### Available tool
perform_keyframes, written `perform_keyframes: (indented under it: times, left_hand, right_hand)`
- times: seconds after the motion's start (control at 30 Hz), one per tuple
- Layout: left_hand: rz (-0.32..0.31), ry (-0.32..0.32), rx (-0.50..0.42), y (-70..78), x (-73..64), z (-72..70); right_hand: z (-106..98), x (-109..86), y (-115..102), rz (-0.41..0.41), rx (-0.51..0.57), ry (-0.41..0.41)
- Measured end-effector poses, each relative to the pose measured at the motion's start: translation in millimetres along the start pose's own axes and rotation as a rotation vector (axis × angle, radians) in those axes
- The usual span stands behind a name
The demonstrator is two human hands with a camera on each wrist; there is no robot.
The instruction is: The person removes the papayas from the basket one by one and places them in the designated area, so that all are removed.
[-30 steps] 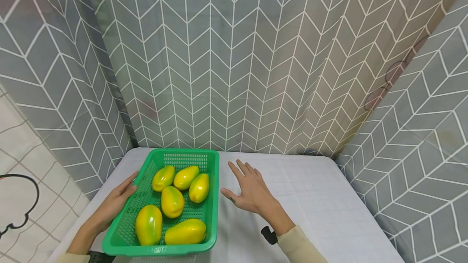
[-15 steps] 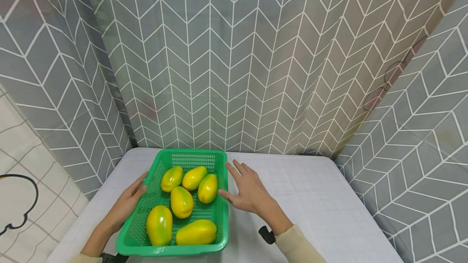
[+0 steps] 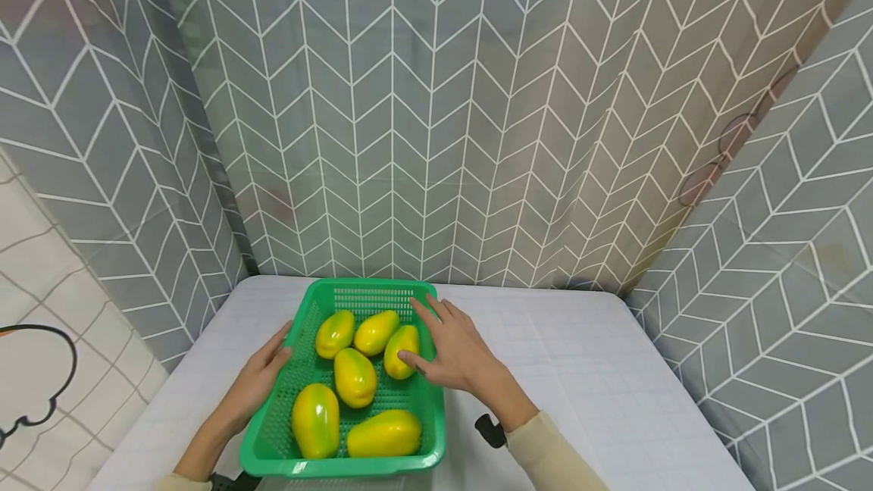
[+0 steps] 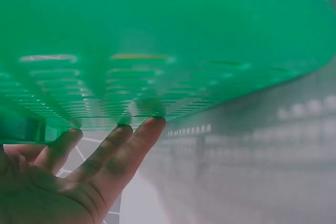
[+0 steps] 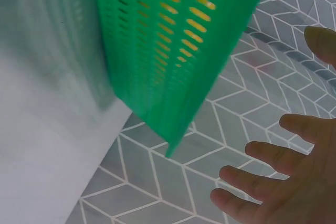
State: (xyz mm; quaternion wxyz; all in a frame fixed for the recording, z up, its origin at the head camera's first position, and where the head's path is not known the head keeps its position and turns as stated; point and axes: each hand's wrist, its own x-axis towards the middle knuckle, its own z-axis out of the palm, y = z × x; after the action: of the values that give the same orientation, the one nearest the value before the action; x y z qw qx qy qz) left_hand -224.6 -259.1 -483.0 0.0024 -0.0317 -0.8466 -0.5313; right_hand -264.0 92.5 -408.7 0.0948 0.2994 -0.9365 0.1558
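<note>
A green plastic basket [image 3: 341, 467] with slotted walls stands on the table. Inside lie several glossy yellow fruits [image 3: 355, 379] with green streaks, shaped like mangoes or small papayas. At the basket's left side is my left hand [image 3: 255, 385]; in the left wrist view its straight fingertips [image 4: 155, 124] touch the slotted wall. My right hand [image 3: 457, 347], fingers spread, hovers over the right rim, overlapping the rightmost fruit in the head view. From the right wrist, that hand [image 5: 294, 171] shows apart from the basket wall [image 5: 142, 51], holding nothing.
A white cloth covers the table [image 3: 566, 370], which extends to the right of the basket. Grey curtains [image 3: 436, 112] with a white chevron pattern hang behind and along both sides. Black bands [image 3: 491, 430] sit at both wrists.
The basket with its fruits has slid to the right across the table, my left hand moving along with it. My right hand has shifted slightly left and now overlaps the right rim.
</note>
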Motion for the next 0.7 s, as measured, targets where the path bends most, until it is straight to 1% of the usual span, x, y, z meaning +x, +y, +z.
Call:
perform_keyframes:
  times: [0.13, 0.23, 0.47, 0.7]
  left_hand:
    - [-0.002, 0.001, -0.001, 1.5, -0.6, 1.4]
    - [0.004, 0.002, -0.001, 1.3, -1.0, 1.6]
    - [0.01, 0.006, 0.009, 0.3, -0.7, 1.4]
    - [0.006, 0.006, 0.014, -2.2, 0.9, 1.7]
  right_hand:
    - [-4.3, 5.2, -4.5, -0.032, -0.005, 0.007]
    - [-6.9, 9.6, -9.6, -0.042, -0.008, -0.003]
    - [-12.2, 23.6, -22.9, -0.031, -0.025, -0.036]
    - [-10.5, 36.1, -30.6, -0.008, -0.03, -0.066]
